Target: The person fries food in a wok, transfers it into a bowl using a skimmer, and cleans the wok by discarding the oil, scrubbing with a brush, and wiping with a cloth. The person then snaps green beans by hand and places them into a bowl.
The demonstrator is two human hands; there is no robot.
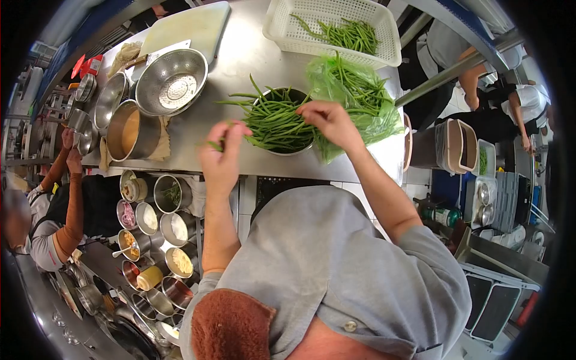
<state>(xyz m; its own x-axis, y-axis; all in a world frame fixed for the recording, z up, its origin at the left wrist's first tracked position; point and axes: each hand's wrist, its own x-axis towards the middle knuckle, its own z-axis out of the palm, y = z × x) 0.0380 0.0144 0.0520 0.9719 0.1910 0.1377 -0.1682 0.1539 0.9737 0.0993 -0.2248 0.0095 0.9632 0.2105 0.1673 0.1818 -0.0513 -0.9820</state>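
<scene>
A round metal bowl is heaped with long green beans, some sticking out over its rim. My left hand is raised just left of the bowl, its fingers closed on a green bean. At the bowl's right side, my right hand pinches at the end of a green bean among the pile. More beans lie in an open green plastic bag right beside the bowl, partly behind my right hand. Beyond the bag, a white perforated basket holds another bunch of beans.
On the steel table at left are a colander, a pot of brown liquid, a knife and a cutting board. Several food containers stand at lower left. Another person works at left; others are at right, near bins.
</scene>
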